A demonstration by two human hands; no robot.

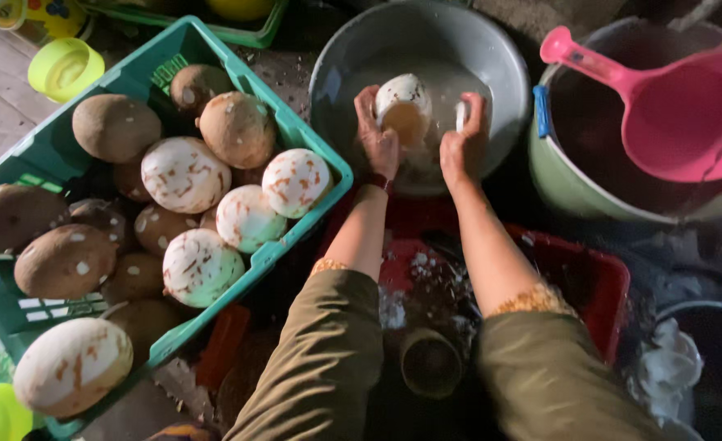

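Peeled coconut held over the metal basin, both your hands on the job.

Your left hand [378,135] grips a peeled coconut [402,110] from its left side, cut opening facing you, long axis roughly upright; it sits between your hands, over the grey metal basin [491,57] straight ahead. Your right hand [464,143] is closed around a small white object [460,115], just right of the nut; what it is I cannot tell. Left of your left arm: one green crate [312,155] holding about five peeled and roughly nine brown coconuts [183,174]. Right of your right hand: one pink dipper [679,114] resting in a green-rimmed pot [565,184].
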